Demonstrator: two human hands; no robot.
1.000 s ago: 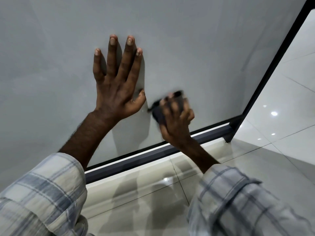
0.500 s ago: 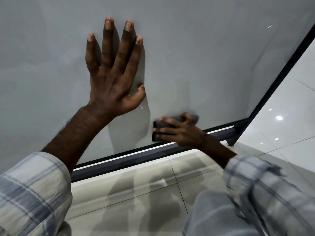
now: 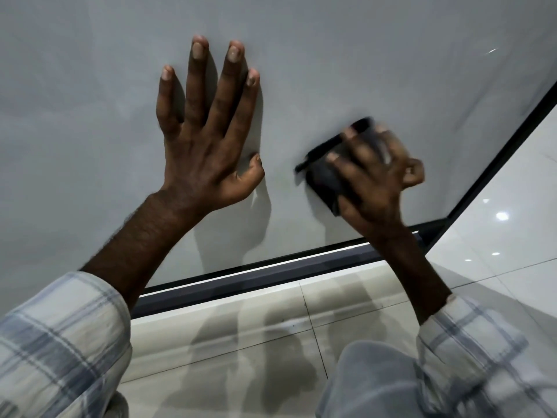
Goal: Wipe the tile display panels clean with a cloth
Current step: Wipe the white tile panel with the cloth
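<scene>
CHANGE: right hand swept cloth back up from bottom frame | NOW: gripping cloth on panel, 3 o'clock of flat, spread left hand | MEANS: lower-panel wiping ongoing

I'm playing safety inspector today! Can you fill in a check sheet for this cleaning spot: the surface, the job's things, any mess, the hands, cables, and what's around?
Surface: grey tile panel, glossy, in a dark frame along its bottom and right edges.
Job's things: dark cloth, pressed against the panel near its lower right part; blurred.
Clutter: nothing seen.
Hands: left hand lies flat on the panel, fingers straight and spread. Right hand grips the cloth against the panel; blurred.
Cables: nothing seen.
Surroundings: shiny tiled floor below the frame, with shadows and ceiling-light reflections; plaid sleeves on both arms.
</scene>
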